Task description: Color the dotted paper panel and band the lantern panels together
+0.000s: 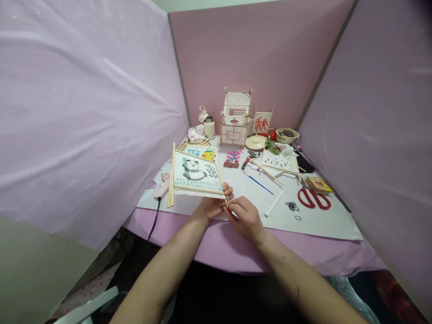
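Note:
A panda drawing [195,173] on white paper is framed with thin wooden sticks, held tilted above the table. My left hand [214,207] grips the frame at its lower right corner from below, its fingers partly hidden behind the paper. Close beside it, my right hand [246,219] is closed in a pinch at the stick end of that same corner. A thin dark loop, apparently a black rubber band [230,204], shows at its fingertips. More black rubber bands [292,206] lie to the right, with a single one apart from the pile.
Red-handled scissors [313,199], a small yellow box [319,185], a white pen [273,204] and a blue brush [258,182] lie to the right. A stick-and-paper lantern [235,135] stands behind. A pink glue gun [162,186] with a black cord lies left. Pink cloth walls surround the table.

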Demonstrator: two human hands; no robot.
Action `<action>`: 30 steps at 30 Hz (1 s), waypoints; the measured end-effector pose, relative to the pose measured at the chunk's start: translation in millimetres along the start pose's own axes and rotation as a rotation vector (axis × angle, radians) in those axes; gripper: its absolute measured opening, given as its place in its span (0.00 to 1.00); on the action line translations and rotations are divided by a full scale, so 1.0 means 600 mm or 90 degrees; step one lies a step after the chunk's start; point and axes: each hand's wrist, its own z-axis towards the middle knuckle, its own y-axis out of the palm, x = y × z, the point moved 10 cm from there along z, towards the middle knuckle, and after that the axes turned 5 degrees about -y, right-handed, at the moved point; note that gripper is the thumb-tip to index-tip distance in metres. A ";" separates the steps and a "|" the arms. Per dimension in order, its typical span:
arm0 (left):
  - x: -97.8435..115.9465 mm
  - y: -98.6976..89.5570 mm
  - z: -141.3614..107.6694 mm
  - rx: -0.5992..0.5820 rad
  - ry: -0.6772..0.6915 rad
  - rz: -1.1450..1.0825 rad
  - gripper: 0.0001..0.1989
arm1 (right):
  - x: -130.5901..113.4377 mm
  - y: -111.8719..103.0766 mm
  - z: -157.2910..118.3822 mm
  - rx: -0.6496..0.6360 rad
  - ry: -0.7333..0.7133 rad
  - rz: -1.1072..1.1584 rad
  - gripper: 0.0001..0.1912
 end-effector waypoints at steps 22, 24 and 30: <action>0.008 -0.012 0.001 -0.003 0.013 0.077 0.14 | 0.012 0.038 -0.007 -0.109 0.012 0.026 0.05; 0.011 -0.015 0.002 -0.011 0.021 0.097 0.15 | 0.017 0.046 -0.010 -0.129 0.020 0.035 0.05; 0.016 -0.018 0.003 -0.008 0.047 0.145 0.16 | 0.033 0.058 -0.017 -0.155 0.053 0.052 0.03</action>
